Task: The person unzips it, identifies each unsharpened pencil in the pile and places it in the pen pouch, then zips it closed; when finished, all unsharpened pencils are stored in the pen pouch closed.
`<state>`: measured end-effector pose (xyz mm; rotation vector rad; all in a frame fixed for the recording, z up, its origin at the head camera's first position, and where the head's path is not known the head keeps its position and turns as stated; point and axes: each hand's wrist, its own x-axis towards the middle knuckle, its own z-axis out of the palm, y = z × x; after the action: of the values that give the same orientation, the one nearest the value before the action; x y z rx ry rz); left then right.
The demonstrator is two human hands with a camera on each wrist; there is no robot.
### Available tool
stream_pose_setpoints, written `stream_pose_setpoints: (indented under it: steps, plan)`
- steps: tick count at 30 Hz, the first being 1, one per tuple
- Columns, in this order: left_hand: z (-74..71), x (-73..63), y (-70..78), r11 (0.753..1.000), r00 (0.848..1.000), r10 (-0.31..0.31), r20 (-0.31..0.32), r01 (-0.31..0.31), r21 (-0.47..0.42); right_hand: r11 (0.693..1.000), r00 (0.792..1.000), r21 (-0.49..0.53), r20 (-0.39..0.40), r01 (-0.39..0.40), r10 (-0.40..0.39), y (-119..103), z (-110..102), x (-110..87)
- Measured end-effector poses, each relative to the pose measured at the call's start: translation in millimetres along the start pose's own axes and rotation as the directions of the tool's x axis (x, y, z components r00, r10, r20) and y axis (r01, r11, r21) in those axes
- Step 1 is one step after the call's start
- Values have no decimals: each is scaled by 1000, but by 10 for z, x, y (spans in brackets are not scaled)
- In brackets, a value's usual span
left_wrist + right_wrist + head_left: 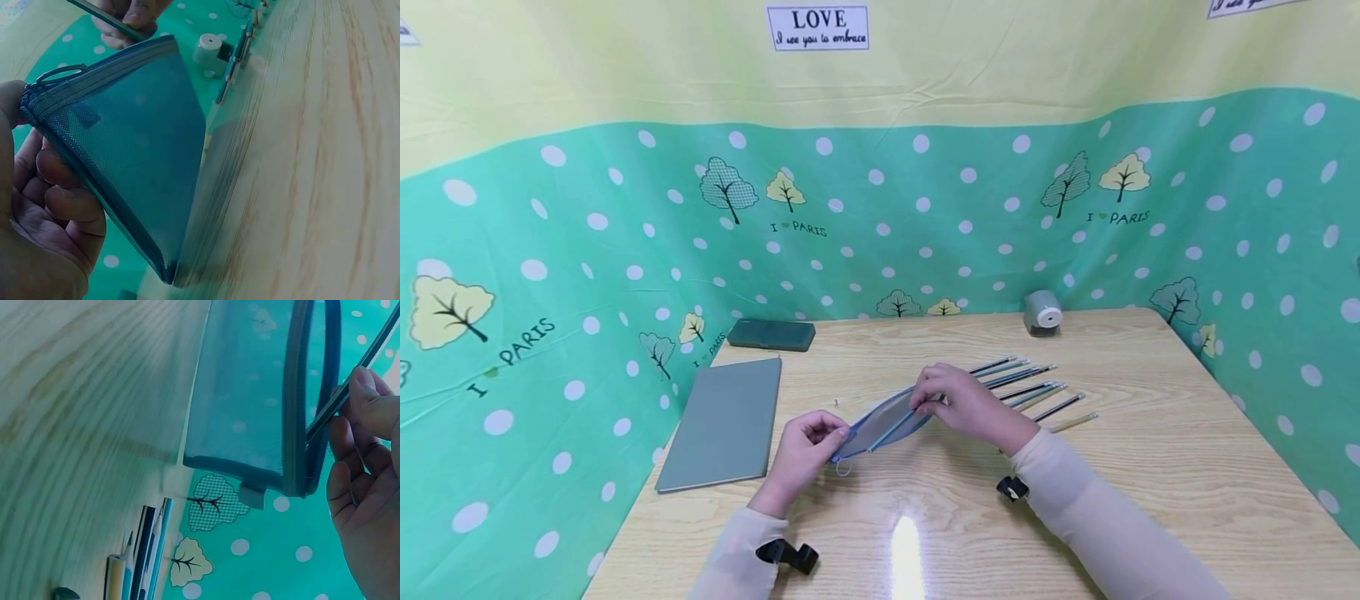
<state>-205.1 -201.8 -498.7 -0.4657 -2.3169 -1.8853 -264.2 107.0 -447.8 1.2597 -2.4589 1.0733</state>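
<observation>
The left hand pinched 1 corner of a translucent blue mesh pouch with a zip, held up above the pale wood-grain desk. The right hand pinched a slim blue pencil at the pouch's parted zip edges; how far its end reached inside could not be told.

A loose group of dark, blue and natural-wood pencils lay on the desk by the right hand. Behind them, near the back edge, stood a small grey sharpener with a round white front. Left of the pouch lay a flat grey-green notebook, and beyond it a dark green oblong box.

On the yellow-and-green cloth backdrop, 1 white printed panel read "LOVE" over "I see you to embrace"; beneath the printed trees ran "I PARIS", with a green heart between the words.
</observation>
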Motion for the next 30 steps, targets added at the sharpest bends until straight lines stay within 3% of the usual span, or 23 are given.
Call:
stream_pose_setpoints:
  steps: [10, 20, 30]
  plan:
    - [44, -11, 23, 1000, 1000, -6, 14, 6, -16, 989, 998, -139, -12, 52, -54, 29, 68, 13]
    - [47, -22, 45, 999, 999, -33, 7, 33, -32, 958, 996, -278, -39, 69, -83, 16, 163, 17]
    - [69, -21, 56, 998, 1000, -15, 18, 16, -53, 918, 992, -388, -56, 79, -109, -10, 250, -3]
